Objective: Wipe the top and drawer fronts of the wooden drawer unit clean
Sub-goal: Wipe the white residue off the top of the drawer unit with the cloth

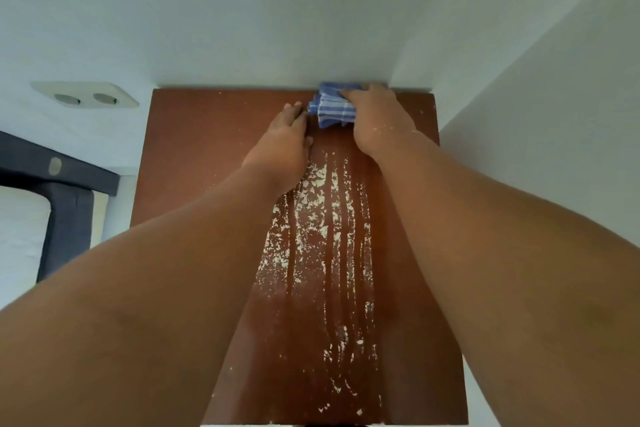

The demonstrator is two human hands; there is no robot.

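Left hand [282, 146] flat, right hand [375, 118] seemingly clenched

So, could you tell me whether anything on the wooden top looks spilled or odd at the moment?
Yes: white powdery residue streaks the middle of the wooden top in long lines running front to back. The right hand presses a blue striped cloth at the back edge.

Single head view, steeply downward, close over drawer unit top [194, 135], facing wall [277, 10]

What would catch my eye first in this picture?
Probably the white powder streaked down the middle of the brown wooden top. Next, the blue striped cloth at the far edge by the wall, gripped by the right hand, with the left hand flat beside it.
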